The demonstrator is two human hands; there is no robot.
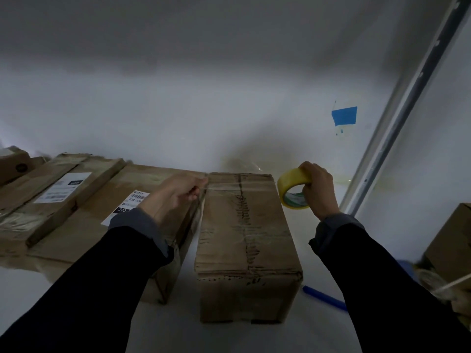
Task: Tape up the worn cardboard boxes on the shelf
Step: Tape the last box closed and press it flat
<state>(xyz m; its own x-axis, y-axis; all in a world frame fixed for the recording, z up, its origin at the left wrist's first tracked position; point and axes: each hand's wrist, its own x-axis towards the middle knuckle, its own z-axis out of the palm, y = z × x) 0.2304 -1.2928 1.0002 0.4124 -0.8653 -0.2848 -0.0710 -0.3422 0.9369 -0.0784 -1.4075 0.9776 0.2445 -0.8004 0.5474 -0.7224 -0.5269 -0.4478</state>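
i see a worn cardboard box (244, 240) lying lengthwise on the white shelf (163, 327), its long top face toward me, the centre seam ragged and torn, dark pits along the near edge. a clear strip of tape (224, 188) runs across its far end. a roll of yellowish tape (291, 188) sits tilted just off the box's far right corner, above the shelf. close on its left lies a wider flat box (107, 225) with a white label, and a slim long box (51, 197) rests on top of that one. another box (451, 240) stands at the right edge, well apart.
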